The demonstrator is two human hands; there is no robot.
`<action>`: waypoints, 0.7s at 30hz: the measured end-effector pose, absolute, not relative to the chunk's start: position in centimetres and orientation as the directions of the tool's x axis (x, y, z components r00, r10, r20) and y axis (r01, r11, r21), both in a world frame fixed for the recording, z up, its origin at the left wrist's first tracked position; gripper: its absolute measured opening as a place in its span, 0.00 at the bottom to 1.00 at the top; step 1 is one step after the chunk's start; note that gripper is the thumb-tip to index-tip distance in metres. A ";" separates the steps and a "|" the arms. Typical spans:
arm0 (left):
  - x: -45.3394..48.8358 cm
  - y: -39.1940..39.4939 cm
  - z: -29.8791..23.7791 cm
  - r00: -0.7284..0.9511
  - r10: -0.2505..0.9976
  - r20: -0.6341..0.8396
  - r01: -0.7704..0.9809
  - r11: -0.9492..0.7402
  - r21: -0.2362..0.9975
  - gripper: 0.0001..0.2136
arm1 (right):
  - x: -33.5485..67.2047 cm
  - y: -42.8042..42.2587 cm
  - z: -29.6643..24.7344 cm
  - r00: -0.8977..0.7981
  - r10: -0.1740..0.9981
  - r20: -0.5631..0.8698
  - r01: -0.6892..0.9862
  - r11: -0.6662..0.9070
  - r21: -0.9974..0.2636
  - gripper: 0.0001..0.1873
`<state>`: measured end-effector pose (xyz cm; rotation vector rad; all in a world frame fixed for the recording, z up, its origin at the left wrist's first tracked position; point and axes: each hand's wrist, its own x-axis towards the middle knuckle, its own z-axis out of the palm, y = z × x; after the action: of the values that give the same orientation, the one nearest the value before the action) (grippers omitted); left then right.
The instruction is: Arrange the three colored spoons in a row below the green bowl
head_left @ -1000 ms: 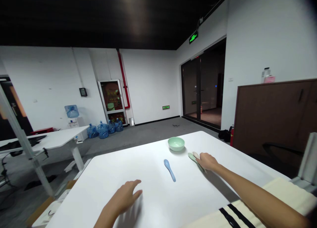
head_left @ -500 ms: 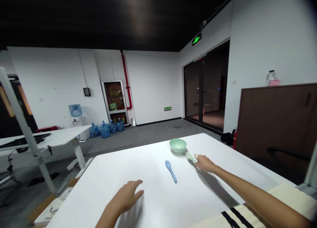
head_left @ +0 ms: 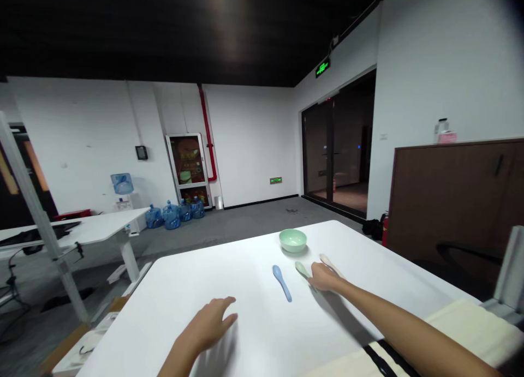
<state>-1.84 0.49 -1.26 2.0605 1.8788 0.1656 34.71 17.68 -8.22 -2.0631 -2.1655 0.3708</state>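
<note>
My right hand [head_left: 325, 277] is closed on the handle of a light green spoon [head_left: 302, 268], whose bowl end points up and left, low over the table. Just beyond that hand lies a cream-coloured spoon [head_left: 331, 264], its handle partly hidden by my fingers. To the left, a blue spoon [head_left: 281, 282] rests on the tabletop. A pale green bowl [head_left: 293, 240] stands upright near the far edge. My left hand [head_left: 209, 321] hovers over the near left part of the table, fingers apart and holding nothing.
The white table [head_left: 196, 273] has its far edge just past the bowl. Cream cloth with black stripes [head_left: 380, 355] lies at the near right, under my right forearm. A second white table [head_left: 106, 224] stands left, and a brown cabinet [head_left: 434, 202] stands right.
My right hand has drawn the green spoon left and toward me, away from the bowl. The cream spoon shows more now. My left hand stays where it was.
</note>
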 end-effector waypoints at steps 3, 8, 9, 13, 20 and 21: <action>-1.8 0.6 -1.4 0.120 0.983 -0.140 0.943 -0.069 0.324 0.28 | 34.7 17.5 -8.6 -0.097 0.989 -0.112 0.969 0.067 -0.239 0.14; -1.8 0.7 -1.5 0.126 0.982 -0.138 0.944 -0.076 0.321 0.27 | 34.7 17.4 -8.7 -0.097 0.989 -0.116 0.969 0.067 -0.236 0.14; -1.8 0.7 -1.6 0.124 0.982 -0.141 0.943 -0.072 0.324 0.27 | 34.7 17.3 -8.8 -0.098 0.989 -0.112 0.971 0.070 -0.230 0.15; -1.9 0.7 -1.6 0.116 0.982 -0.147 0.945 -0.064 0.322 0.27 | 34.5 17.0 -8.4 -0.092 0.994 -0.066 0.973 0.076 -0.216 0.16; -1.6 0.6 -1.3 0.120 0.983 -0.141 0.945 -0.070 0.319 0.27 | 34.3 16.3 -3.4 -0.102 0.988 0.117 0.960 0.129 -0.248 0.26; -1.6 0.6 -1.3 0.121 0.983 -0.136 0.944 -0.072 0.321 0.28 | 34.3 16.1 -2.7 -0.103 0.983 0.152 0.954 0.141 -0.266 0.26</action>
<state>-1.61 0.61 -1.28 2.0771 1.8787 0.1658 34.26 16.15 -2.66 -1.8807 -2.1334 0.1441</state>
